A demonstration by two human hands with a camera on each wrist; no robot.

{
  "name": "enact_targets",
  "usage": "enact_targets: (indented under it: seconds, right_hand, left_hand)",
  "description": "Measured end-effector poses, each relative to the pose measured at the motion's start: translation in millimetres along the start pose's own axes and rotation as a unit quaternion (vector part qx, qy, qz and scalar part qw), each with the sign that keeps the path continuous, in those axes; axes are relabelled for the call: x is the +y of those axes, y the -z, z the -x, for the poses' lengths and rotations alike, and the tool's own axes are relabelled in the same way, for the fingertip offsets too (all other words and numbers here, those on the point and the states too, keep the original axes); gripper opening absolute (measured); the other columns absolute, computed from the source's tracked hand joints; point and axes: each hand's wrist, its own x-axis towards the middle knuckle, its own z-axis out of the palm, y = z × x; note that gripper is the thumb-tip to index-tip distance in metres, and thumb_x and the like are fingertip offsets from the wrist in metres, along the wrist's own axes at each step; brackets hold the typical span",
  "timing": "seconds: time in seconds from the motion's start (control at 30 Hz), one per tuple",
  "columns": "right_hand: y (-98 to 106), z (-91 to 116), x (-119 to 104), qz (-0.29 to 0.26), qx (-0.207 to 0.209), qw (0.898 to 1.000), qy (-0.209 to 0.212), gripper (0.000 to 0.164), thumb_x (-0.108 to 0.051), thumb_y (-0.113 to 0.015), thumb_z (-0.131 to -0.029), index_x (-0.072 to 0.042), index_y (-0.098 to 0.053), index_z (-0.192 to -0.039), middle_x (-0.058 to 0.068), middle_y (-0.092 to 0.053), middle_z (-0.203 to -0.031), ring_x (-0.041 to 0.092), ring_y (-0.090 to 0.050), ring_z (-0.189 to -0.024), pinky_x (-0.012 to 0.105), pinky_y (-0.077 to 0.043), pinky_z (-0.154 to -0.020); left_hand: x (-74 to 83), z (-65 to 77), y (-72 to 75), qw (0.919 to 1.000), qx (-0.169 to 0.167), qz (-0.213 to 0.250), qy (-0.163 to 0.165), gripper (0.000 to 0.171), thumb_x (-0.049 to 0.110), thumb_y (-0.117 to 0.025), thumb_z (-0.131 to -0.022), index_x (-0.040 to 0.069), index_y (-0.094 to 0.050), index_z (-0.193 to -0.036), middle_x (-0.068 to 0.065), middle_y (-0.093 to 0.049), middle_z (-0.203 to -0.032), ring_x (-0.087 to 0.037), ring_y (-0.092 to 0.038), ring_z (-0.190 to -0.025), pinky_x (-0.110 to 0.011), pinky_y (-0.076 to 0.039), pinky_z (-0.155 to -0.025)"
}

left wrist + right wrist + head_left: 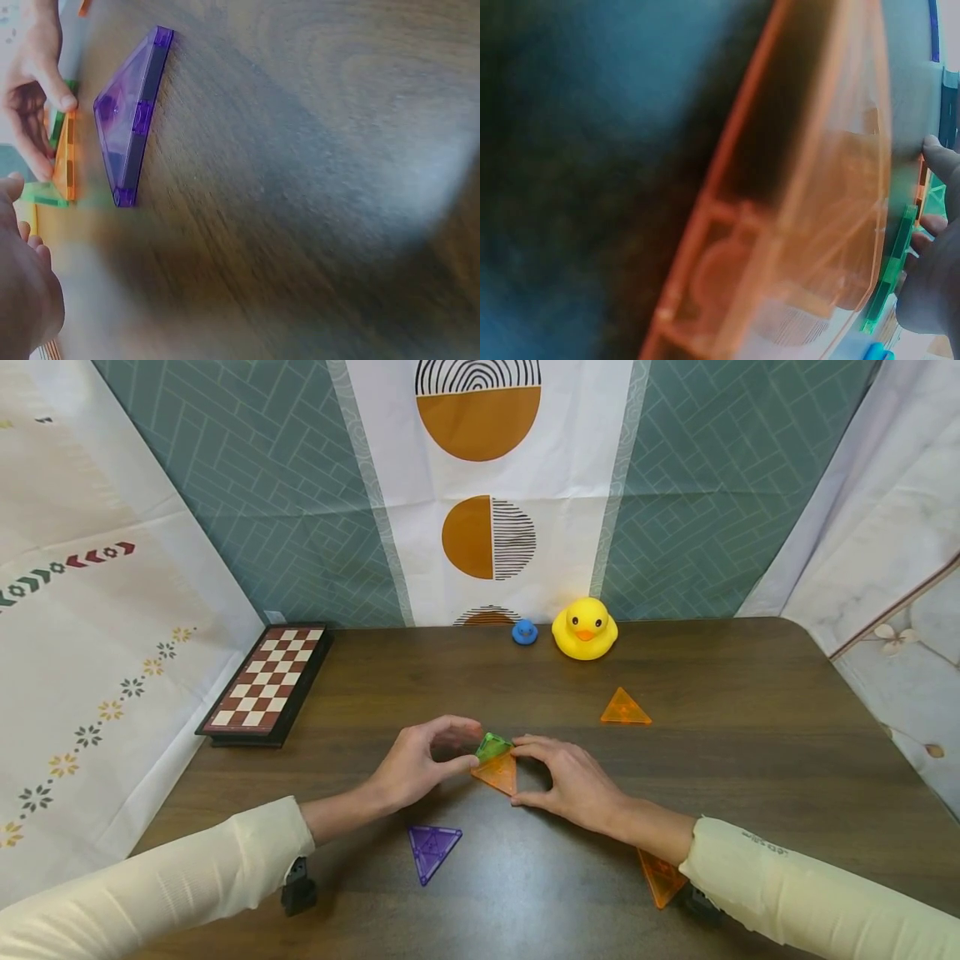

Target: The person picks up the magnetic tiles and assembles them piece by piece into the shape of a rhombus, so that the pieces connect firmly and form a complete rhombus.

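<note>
Near the table's middle, an orange triangular tile [498, 772] meets a green tile [493, 747] along its far side. My right hand [573, 785] holds the orange tile at its right side, index finger at the far corner and thumb at the near one. On the other side, my left hand [420, 764] curves loosely around the left end, thumb tip right at the tiles' left corner and fingers spread away from the thumb. In the left wrist view, green tile edges [45, 196] show beside the orange tile [69, 157]. A purple triangular tile [433, 852] lies in front of my left hand.
An orange triangle [626, 707] lies farther back on the right; another orange tile [660, 878] is partly under my right forearm. A yellow duck [584, 629] and small blue duck [524, 632] stand at the back edge. A checkered board [267, 678] sits at the left.
</note>
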Motion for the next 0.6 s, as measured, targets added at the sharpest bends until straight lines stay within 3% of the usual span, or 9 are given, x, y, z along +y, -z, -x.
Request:
enact_targets:
  seconds: [0.07,0.3,0.43,0.6]
  right_hand:
    - [-0.1,-0.2,0.0,0.003,0.002,1.000,0.002,0.066,-0.034,-0.095,-0.082,-0.007,-0.070,-0.137,0.008,-0.064,-0.147,0.032,-0.061,-0.135,0.057,-0.049,-0.110]
    - [0.1,-0.9,0.1,0.005,-0.001,1.000,-0.004,0.067,-0.036,-0.095,-0.082,-0.008,-0.070,-0.137,0.006,-0.064,-0.148,0.030,-0.057,-0.140,0.057,-0.047,-0.112]
    - [0.3,-0.7,-0.2,0.004,0.000,1.000,-0.005,0.067,-0.035,-0.095,-0.082,-0.008,-0.070,-0.137,0.006,-0.064,-0.147,0.030,-0.056,-0.140,0.057,-0.047,-0.112]
    - [-0.1,-0.2,0.2,0.007,0.001,1.000,-0.002,0.065,-0.036,-0.094,-0.083,-0.008,-0.070,-0.137,0.006,-0.064,-0.147,0.031,-0.057,-0.140,0.057,-0.047,-0.112]
  left_hand:
    - [-0.2,3.0,3.8,1.0000,-0.002,-0.003,-0.004,0.046,0.013,-0.084,-0.094,0.007,-0.067,-0.137,-0.004,-0.072,-0.134,-0.023,-0.070,-0.121,-0.042,-0.056,-0.104]
    - [1.5,22.5,17.2,0.9993,-0.002,-0.021,0.031,0.062,0.016,-0.086,-0.092,0.007,-0.060,-0.148,-0.003,-0.066,-0.145,-0.025,-0.065,-0.130,-0.046,-0.052,-0.109]
    - [2.4,37.7,23.5,0.9987,-0.008,-0.023,0.046,0.067,0.018,-0.087,-0.092,0.011,-0.057,-0.152,0.000,-0.063,-0.149,-0.022,-0.062,-0.134,-0.047,-0.050,-0.111]
    - [0.3,61.4,29.8,0.9965,-0.042,-0.024,0.067,0.069,0.025,-0.087,-0.092,0.019,-0.056,-0.154,0.008,-0.060,-0.152,-0.017,-0.059,-0.136,-0.048,-0.047,-0.114]
